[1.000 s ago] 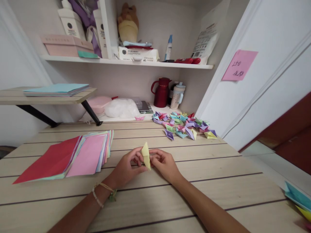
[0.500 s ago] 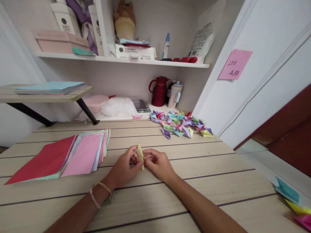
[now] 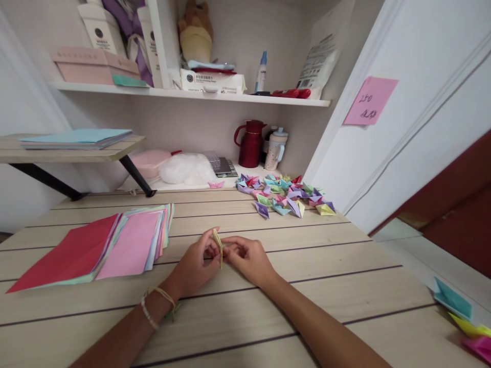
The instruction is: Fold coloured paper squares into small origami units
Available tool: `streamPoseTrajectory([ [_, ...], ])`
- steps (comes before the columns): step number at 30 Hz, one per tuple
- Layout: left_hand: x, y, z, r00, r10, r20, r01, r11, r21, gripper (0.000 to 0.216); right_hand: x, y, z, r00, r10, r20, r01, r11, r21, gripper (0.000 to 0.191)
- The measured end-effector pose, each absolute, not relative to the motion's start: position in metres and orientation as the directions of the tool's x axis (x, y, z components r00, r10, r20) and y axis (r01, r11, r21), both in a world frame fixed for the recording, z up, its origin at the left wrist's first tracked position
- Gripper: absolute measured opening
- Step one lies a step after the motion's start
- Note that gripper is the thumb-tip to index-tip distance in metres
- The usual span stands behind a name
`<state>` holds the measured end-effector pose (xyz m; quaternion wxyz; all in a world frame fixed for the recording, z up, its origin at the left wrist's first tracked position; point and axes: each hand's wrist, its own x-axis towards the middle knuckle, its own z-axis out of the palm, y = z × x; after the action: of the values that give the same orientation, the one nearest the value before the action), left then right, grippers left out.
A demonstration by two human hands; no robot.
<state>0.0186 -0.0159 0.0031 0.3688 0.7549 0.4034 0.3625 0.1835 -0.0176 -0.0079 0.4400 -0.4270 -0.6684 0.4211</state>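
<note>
A small folded yellow paper piece (image 3: 219, 246) stands edge-on between both my hands, low over the wooden table (image 3: 238, 317). My left hand (image 3: 195, 266) pinches it from the left, fingers closed on it. My right hand (image 3: 247, 258) pinches it from the right, fingers curled. A beaded bracelet with a cord circles my left wrist (image 3: 155, 304).
A fanned stack of coloured paper sheets (image 3: 103, 245) lies at the left. Several folded paper boats (image 3: 286, 197) are heaped at the back right. A red jug (image 3: 251, 144) and a cup (image 3: 276, 149) stand behind. More folded paper (image 3: 460, 317) lies at the right edge.
The yellow piece has been pressed narrower and now shows edge-on instead of as a broad flap. Both hands stayed together on it.
</note>
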Motion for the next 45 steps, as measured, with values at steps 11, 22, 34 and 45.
streamPoseTrajectory([
  [11,0.021,-0.015,0.000,0.414,0.874,0.253,0.393,-0.422,0.817,0.065,0.179,-0.015,-0.007,-0.156,0.964,0.215,0.282,0.252,-0.926,0.027],
  [22,0.022,-0.016,0.000,0.331,0.908,0.256,0.549,-0.406,0.730,0.064,0.179,-0.016,-0.006,-0.180,0.949,0.259,0.380,0.310,-0.871,0.027],
  [34,0.019,-0.015,0.008,0.289,0.936,0.199,0.425,-0.312,0.850,0.042,0.175,-0.022,-0.002,-0.091,0.925,0.369,0.320,0.378,-0.869,0.025],
  [45,0.017,-0.012,0.004,0.306,0.941,0.142,0.016,-0.154,0.988,0.044,0.181,-0.011,-0.010,-0.090,0.980,0.180,-0.131,0.167,-0.977,0.022],
])
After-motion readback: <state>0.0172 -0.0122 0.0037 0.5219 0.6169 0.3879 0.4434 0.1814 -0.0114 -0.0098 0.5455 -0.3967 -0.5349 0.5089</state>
